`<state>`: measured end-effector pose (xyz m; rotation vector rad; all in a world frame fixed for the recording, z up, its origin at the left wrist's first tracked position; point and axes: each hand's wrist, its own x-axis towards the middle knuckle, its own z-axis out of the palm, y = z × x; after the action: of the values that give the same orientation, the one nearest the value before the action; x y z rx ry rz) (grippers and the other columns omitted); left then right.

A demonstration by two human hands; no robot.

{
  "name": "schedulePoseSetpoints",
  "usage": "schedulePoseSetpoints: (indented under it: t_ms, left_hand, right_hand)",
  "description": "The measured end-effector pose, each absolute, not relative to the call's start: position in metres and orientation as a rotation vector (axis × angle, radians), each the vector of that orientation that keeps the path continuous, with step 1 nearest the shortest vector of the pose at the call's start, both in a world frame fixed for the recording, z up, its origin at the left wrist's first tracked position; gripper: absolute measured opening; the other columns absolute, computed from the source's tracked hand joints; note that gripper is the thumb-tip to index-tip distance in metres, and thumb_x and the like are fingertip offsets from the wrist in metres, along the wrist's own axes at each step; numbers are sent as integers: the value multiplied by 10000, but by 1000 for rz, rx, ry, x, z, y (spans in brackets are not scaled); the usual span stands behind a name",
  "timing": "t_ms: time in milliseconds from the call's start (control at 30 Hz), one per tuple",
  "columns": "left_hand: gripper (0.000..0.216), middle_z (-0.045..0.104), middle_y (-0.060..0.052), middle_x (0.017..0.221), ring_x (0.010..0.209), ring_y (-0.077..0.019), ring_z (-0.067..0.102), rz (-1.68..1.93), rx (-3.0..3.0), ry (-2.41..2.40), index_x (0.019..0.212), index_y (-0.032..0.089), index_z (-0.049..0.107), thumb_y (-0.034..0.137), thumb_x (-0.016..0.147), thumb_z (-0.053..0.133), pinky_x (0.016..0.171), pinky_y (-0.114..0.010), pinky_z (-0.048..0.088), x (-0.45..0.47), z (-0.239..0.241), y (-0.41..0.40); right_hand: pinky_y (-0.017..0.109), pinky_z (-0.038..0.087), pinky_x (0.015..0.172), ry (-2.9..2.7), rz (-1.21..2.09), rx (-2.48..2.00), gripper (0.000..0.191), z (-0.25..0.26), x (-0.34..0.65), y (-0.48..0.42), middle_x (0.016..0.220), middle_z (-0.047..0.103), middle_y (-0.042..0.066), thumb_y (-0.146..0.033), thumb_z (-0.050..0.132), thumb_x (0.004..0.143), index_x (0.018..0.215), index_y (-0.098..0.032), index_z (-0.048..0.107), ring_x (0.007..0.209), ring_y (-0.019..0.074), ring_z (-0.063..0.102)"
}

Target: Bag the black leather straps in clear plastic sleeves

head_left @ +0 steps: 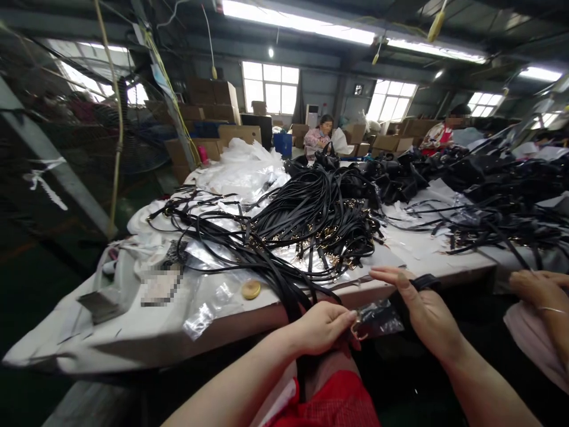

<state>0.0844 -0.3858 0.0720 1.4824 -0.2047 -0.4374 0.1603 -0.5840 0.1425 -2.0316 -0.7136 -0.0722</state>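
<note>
Leftmost, a dark wire-caged fan (128,139) and a yellow cord (117,118) hang beside the long table (111,341), whose white covering is creased and slack at the edge. Flat, clear plastic bags (200,320) lie crinkled on it, glossy under the strip lights, and a small round tan disc (251,289) sits just beside them. Behind, a soft heap of white plastic (240,169) rises near stacked brown cardboard boxes (213,95).

At the table's middle, a tangled pile of straps (311,219) spreads out: thin, flat, black and smooth like leather, with small gold fittings glinting among the ends.

One strap (288,299) runs from that pile over the table's near edge and down to my left hand (322,326), held just below the edge above my lap, where a red cloth (333,403) shows. My thumb and fingertips are pinched tight on a curved gold clasp (355,329).

Touching the clasp on its right is a small clear pouch (377,314), shiny and wrinkled, dark inside. My right hand (422,305) lies against it with fingers stretched long towards the left hand, the two close but not touching. A black band (427,280) shows at its upper edge. I cannot tell whether this hand grips anything.

Farthest right, a co-worker's hand (540,290), a thin bracelet (551,309) on the wrist, rests at the table edge, with more black straps heaped beyond.
</note>
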Motion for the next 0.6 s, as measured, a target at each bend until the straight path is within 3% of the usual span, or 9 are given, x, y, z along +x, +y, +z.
schedulePoseSetpoints:
  t_ms: [133,267,333,433,600]
  left_hand:
    - [657,688,-94,826,692,-149,624,-372,1414,-226,839,111,661,739,841,466,690,-276,507,85,77,-386]
    - [575,680,-67,830,727,-146,630,-298,1317,-318,1030,123,676,643,786,652,746,-288,512,91,104,-387]
    - [627,662,-42,744,623,-126,604,-266,1331,-308,1076,118,674,661,763,661,649,-259,494,97,122,-389]
    - [715,642,-29,665,471,-78,510,-175,1446,-274,1098,104,685,738,812,519,482,-195,382,106,143,-391]
    - [753,684,-69,750,443,-78,522,86,1443,-252,976,101,674,801,791,465,408,-187,374,121,177,-391]
  right_hand:
    - [487,258,1170,-749,-67,-1975,495,145,163,-578,1382,578,52,-550,346,1002,1158,-268,721,1310,277,470]
    - [511,208,1185,-797,-170,-1961,508,161,167,-565,1412,556,33,-574,337,993,1164,-290,722,1354,290,418]
    - [524,233,1170,-841,-203,-1948,505,175,169,-555,1378,585,50,-600,380,970,1147,-284,732,1330,303,444]
    - [498,314,1128,-856,-238,-1830,504,208,175,-541,1293,646,84,-629,461,923,1048,-250,769,1257,313,516]
    - [459,232,1160,-709,-320,-1810,604,268,186,-522,1201,706,32,-643,295,967,996,-295,788,1211,285,562]
